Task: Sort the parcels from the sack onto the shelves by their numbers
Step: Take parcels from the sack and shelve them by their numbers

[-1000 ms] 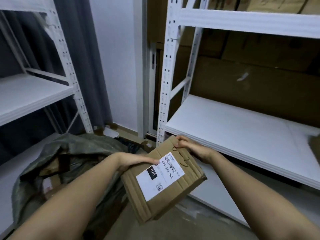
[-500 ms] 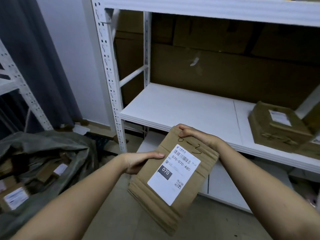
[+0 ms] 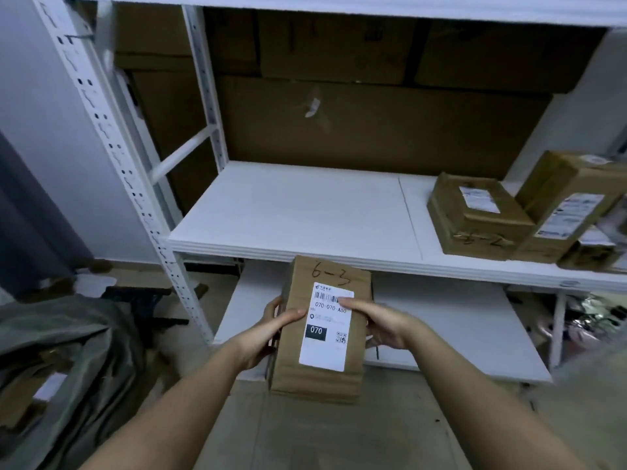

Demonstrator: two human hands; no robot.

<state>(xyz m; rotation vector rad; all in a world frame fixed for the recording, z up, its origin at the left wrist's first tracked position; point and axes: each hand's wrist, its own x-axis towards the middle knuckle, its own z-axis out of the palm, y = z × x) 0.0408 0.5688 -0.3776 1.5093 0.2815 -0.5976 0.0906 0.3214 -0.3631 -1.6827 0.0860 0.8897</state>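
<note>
Parcel (image 3: 322,330) turned upright; both hands' grip clamps it; sack (image 3: 68,361) holds parcels.

I hold a flat brown cardboard parcel (image 3: 319,330) with a white label reading 070, "6-3" handwritten on top. It hangs level before the white metal shelf (image 3: 298,212). The grey-green sack (image 3: 68,361) slumps on the floor.

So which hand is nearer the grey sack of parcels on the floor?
Left. The left hand grips the held cardboard parcel's side facing the grey sack; the right hand grips the far side.

sack (image 3: 61,368) cut off left, rightmost parcels (image 3: 597,245) blurred
</note>
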